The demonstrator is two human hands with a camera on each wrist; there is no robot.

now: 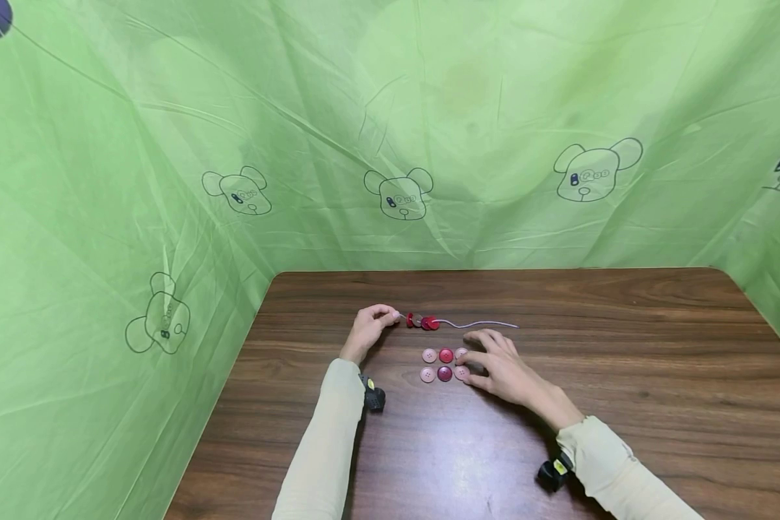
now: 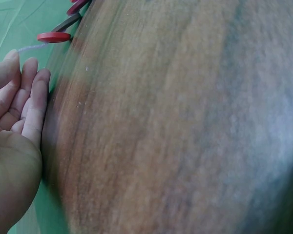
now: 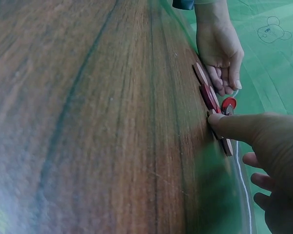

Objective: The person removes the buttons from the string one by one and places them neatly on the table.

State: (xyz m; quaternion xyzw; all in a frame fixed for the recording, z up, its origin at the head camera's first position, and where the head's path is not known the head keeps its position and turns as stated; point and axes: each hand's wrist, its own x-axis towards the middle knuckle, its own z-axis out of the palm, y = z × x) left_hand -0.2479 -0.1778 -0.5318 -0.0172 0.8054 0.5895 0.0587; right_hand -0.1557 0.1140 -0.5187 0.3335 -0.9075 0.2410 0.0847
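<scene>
On the left, light green fabric sheeting (image 1: 71,180) with line-drawn animal heads is hanging, continuing behind the brown wood-grain table (image 1: 624,325). Coming from a pale long sleeve (image 1: 318,440), the left hand (image 1: 369,326) is pinching 1 end of a thin lavender cord (image 1: 481,324) between thumb and finger. Just right of those fingertips, a cluster of round red, dark grey and magenta buttons (image 1: 432,323) is sitting threaded on the cord, whose loose end is trailing rightward. Nearer the person, 6 flat round buttons are lying in 3 pairs: 2 pale pink (image 1: 429,355), then 1 red (image 1: 445,355) beyond 1 dark magenta (image 1: 445,373), then 2 more pale pink (image 1: 459,373). Over this last pair the right hand (image 1: 503,368) is holding its fingers apart, its thumb touching the nearer button, its forefinger partly covering the farther one.
</scene>
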